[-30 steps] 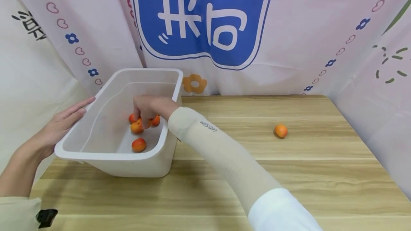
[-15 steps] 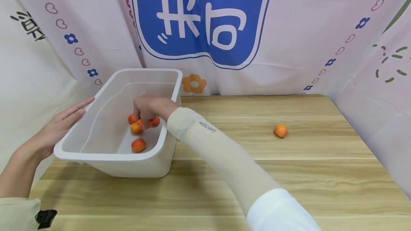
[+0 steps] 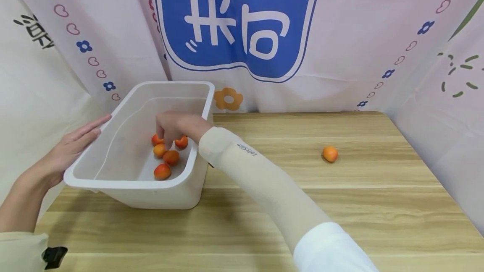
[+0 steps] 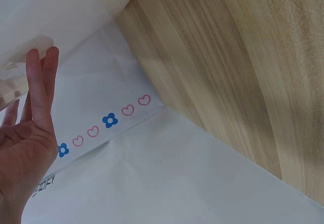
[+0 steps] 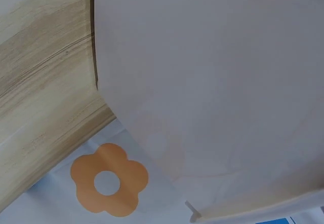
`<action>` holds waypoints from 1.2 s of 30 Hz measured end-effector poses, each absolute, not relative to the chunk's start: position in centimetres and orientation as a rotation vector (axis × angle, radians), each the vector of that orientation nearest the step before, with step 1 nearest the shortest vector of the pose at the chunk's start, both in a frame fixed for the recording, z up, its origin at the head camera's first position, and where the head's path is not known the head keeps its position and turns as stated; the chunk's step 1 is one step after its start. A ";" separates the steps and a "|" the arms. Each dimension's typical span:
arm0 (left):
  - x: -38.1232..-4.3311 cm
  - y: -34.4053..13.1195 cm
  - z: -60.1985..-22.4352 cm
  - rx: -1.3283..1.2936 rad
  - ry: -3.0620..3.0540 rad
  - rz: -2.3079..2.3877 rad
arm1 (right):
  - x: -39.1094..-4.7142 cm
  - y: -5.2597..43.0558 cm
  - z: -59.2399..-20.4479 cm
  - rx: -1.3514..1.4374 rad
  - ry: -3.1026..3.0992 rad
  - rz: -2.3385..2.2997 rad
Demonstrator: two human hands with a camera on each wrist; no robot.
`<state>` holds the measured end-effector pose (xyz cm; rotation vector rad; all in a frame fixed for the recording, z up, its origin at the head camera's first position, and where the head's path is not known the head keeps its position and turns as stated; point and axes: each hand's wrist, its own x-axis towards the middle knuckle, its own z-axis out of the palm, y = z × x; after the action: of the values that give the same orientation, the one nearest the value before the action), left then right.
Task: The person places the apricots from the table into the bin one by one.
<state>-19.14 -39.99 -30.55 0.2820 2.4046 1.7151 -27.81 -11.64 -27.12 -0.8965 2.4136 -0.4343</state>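
A white plastic tub (image 3: 151, 185) stands on the left of the table with several orange-red apricots in it, among them one apricot (image 3: 162, 171) nearest the front wall and another (image 3: 172, 158) just behind it. My right hand (image 3: 172, 126) reaches over the tub's right rim, fingers pointing down above the fruit; no apricot shows in its grasp, though the fingertips are partly hidden. With fingers straight, my left hand (image 3: 77, 142) rests against the tub's outer left side, also seen in the left wrist view. Only the tub's wall (image 5: 212, 82) fills most of the right wrist view.
A lone apricot (image 3: 330, 154) lies on the right half of the wooden table (image 3: 287, 137). Printed white cloth (image 3: 340, 53) hangs behind the table and along both sides. The tub stands close to the back cloth.
The apricot that was between my right fingers now lies lower in the tub, towards the front, apart from the hand. The left hand and the tub have stayed in place.
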 end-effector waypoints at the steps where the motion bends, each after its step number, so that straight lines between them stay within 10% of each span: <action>1: -19.1 -39.9 -30.6 0.280 2.391 1.728 | -27.8 -11.6 -27.2 -0.939 2.409 -0.440; 19: -19.1 -39.9 -30.4 0.247 2.414 1.709 | -26.7 -1.8 -25.2 -1.507 2.455 -0.735; 36: -19.3 -40.0 -30.6 0.301 2.404 1.710 | -25.6 10.0 -26.7 -1.452 2.489 -0.904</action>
<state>-19.27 -40.03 -30.60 0.3014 2.4037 1.7102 -25.62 9.95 -26.65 -1.4521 2.4885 -0.9035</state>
